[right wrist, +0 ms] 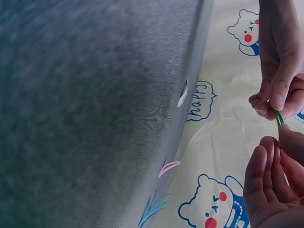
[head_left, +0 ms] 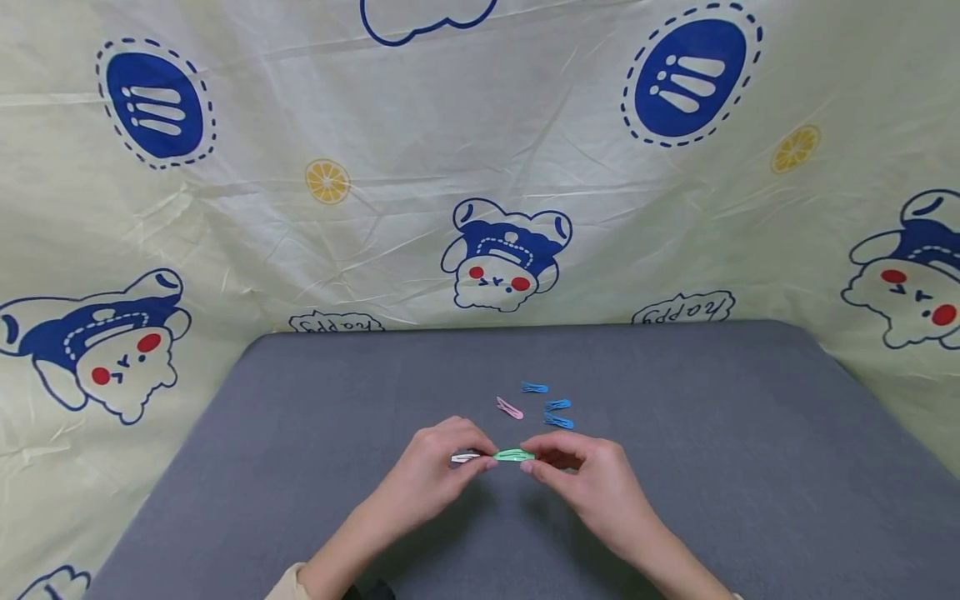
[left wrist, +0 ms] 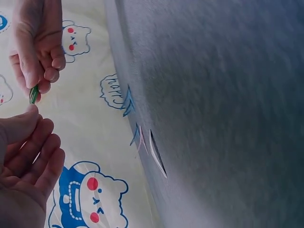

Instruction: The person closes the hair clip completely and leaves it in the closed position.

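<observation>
A green snap hair clip (head_left: 513,455) is stretched between both hands above the grey table. My left hand (head_left: 438,467) pinches its left end between thumb and index finger. The other end sits between the thumb and fingertips of my right hand (head_left: 596,479). In the left wrist view the green clip (left wrist: 33,95) shows only partly, its ends covered by fingertips. A white hair clip (left wrist: 157,154) lies on the table, overlapped by my left hand in the head view.
Beyond the hands, a pink hair clip (head_left: 510,408) with its arms spread lies on the table (head_left: 337,417). To its right are three blue hair clips (head_left: 557,405), also spread. A printed cloth (head_left: 405,250) hangs behind the table's far edge.
</observation>
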`<state>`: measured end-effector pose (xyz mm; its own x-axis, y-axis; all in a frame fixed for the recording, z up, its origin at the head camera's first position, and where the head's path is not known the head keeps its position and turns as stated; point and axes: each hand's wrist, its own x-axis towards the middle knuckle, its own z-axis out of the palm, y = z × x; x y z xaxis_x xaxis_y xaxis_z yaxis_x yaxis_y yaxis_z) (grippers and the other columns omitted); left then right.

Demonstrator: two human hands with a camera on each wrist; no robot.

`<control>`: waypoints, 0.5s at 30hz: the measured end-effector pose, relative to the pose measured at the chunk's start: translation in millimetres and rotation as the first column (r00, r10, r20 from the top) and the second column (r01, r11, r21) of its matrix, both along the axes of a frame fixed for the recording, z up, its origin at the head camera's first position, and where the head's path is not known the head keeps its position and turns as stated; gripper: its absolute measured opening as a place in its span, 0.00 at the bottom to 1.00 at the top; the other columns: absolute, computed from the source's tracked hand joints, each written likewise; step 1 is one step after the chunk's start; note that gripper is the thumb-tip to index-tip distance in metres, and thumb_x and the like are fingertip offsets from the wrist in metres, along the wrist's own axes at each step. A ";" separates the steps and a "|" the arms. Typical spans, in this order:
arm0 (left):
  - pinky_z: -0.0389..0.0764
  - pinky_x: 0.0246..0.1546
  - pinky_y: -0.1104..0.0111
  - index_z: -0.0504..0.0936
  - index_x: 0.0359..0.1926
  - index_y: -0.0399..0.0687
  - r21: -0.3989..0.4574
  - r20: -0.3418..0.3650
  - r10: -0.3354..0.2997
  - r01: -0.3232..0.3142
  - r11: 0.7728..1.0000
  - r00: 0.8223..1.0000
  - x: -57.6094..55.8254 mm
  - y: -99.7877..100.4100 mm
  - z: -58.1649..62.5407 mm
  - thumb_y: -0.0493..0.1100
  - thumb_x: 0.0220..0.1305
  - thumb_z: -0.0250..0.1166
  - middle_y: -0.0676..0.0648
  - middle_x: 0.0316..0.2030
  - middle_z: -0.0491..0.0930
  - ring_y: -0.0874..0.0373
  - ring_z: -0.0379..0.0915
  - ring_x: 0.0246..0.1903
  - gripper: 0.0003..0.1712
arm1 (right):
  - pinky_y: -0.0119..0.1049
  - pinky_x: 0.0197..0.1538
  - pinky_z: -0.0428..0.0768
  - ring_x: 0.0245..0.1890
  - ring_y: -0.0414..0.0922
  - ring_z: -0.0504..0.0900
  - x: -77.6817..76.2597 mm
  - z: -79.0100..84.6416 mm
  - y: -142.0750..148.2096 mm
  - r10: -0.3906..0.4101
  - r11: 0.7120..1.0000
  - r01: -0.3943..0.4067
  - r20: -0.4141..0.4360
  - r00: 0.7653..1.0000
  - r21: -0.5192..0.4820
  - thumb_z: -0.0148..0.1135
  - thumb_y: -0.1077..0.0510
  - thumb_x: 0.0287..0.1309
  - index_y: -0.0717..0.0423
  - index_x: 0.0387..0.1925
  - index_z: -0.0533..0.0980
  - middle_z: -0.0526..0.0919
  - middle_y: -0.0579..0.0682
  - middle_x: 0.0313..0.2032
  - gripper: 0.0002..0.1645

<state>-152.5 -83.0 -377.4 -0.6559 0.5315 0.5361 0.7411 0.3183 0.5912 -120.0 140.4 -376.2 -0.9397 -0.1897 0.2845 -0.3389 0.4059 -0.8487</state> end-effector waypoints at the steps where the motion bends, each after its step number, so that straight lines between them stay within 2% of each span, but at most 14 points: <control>1: 0.80 0.37 0.69 0.86 0.34 0.47 -0.020 -0.001 -0.009 0.009 1.000 1.000 -1.2 -0.4 0.6 0.33 0.56 0.73 0.57 0.32 0.81 0.65 0.75 0.36 0.06 | 0.37 0.35 0.82 0.31 0.38 0.84 -0.8 -0.7 0.4 0.006 1.000 -0.006 -0.011 1.000 0.015 0.73 0.58 0.54 0.41 0.37 0.84 0.85 0.36 0.31 0.10; 5: 0.80 0.36 0.69 0.86 0.34 0.45 -0.112 -0.009 -0.031 0.030 0.993 0.999 -7.8 -1.6 3.4 0.33 0.56 0.73 0.56 0.31 0.80 0.65 0.76 0.36 0.05 | 0.36 0.35 0.82 0.30 0.37 0.83 -6.1 -3.3 1.9 0.032 0.998 -0.030 -0.032 0.999 0.063 0.73 0.58 0.55 0.41 0.37 0.84 0.84 0.34 0.31 0.09; 7: 0.80 0.36 0.68 0.86 0.33 0.44 -0.147 0.009 -0.035 0.036 0.988 0.999 -11.3 -2.1 4.4 0.34 0.57 0.73 0.56 0.31 0.80 0.65 0.75 0.36 0.04 | 0.36 0.36 0.81 0.31 0.37 0.83 -9.4 -4.5 2.6 0.044 0.995 -0.041 -0.034 0.998 0.088 0.73 0.56 0.55 0.41 0.37 0.84 0.84 0.34 0.31 0.08; 11: 0.81 0.38 0.64 0.86 0.33 0.44 -0.169 0.096 -0.039 0.055 0.984 0.995 -19.0 -3.1 2.5 0.33 0.57 0.72 0.57 0.31 0.80 0.66 0.75 0.36 0.04 | 0.35 0.35 0.81 0.32 0.37 0.82 -16.0 -6.4 4.0 0.067 0.990 -0.067 0.003 0.998 0.127 0.73 0.54 0.55 0.39 0.36 0.84 0.83 0.33 0.32 0.07; 15: 0.80 0.40 0.63 0.86 0.33 0.45 -0.169 0.167 -0.035 0.063 0.984 0.985 -27.3 -2.6 -3.3 0.33 0.58 0.72 0.59 0.31 0.80 0.68 0.76 0.36 0.04 | 0.34 0.34 0.80 0.31 0.37 0.81 -23.4 -8.7 6.0 0.102 0.982 -0.104 0.024 0.995 0.157 0.72 0.54 0.56 0.43 0.36 0.84 0.82 0.35 0.30 0.05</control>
